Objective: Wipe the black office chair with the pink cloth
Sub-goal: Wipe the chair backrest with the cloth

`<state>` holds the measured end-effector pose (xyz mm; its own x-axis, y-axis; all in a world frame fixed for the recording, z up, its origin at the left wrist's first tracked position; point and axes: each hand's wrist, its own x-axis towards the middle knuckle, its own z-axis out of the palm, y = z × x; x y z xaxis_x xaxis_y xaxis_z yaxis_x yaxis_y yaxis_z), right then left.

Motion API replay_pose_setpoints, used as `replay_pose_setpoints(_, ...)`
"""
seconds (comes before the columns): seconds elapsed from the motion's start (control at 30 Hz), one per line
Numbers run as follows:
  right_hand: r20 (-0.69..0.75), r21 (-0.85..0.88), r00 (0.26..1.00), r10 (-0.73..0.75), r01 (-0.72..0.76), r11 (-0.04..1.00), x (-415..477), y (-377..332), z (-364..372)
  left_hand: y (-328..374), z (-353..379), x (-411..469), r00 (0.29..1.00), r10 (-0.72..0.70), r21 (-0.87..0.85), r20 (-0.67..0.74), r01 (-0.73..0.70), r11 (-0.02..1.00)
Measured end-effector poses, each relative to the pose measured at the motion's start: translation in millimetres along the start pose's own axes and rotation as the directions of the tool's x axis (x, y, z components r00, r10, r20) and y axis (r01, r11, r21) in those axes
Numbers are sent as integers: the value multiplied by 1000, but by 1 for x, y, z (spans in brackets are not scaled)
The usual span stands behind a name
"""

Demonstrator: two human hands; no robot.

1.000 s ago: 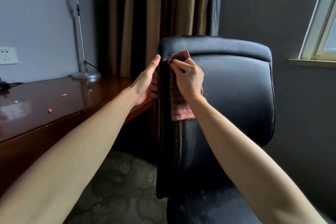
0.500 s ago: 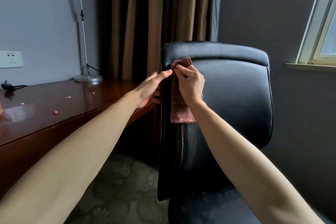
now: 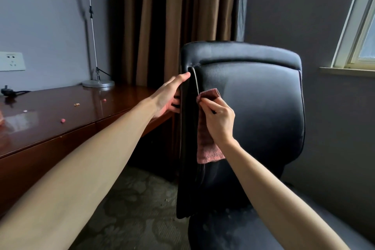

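So, our right hand (image 3: 218,119) is pinching the one pink cloth (image 3: 206,148) near its top corner. It's holding the cloth against the front of the backrest of the one black office chair (image 3: 259,111), just right of the left seam, and the rest hangs down under the wrist. Our left hand (image 3: 169,97) grips the backrest's left edge, thumb up front, fingers curled round behind. Off left we've got one wooden desk (image 3: 50,132) with four little crumbs (image 3: 63,121), one lamp base (image 3: 98,83) at its far end and one wall socket (image 3: 11,64). Brown curtain (image 3: 172,16) behind, one window (image 3: 361,30) far right.
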<state>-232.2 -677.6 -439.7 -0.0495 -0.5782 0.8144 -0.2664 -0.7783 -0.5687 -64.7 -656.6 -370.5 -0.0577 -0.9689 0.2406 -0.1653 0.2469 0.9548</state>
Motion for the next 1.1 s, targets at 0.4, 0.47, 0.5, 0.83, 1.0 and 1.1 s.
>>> replay_pose_setpoints(0.4, -21, -122, 995, -97, 93, 988, 30, -6, 17, -8, 2, 2, 999, -29, 0, -35, 29, 1000)
replay_pose_setpoints(0.47, -24, -112, 995, -92, 89, 990, 1, 4, 8, -7, 2, 2, 999, -21, 13, -29, 21, 1000)
replay_pose_setpoints(0.5, -28, -92, 996, -86, 83, 992, -12, 8, 3, -7, 2, 2, 1000, -11, 11, -23, 12, 1000)
replay_pose_setpoints(0.83, -55, -70, 994, -96, 92, 993, 69, -33, 26, -1, 4, -1, 998, -22, -43, -55, 20, 999)
replay_pose_setpoints(1.0, -26, -168, 982, -186, 179, 969, 87, -30, 36, 0, 5, -2, 999, 11, -66, -41, -14, 998)
replay_pose_setpoints(1.1, -28, -230, 978, -205, 193, 954, 89, -24, 31, 3, 8, -2, 999, 12, -68, -45, -15, 998)
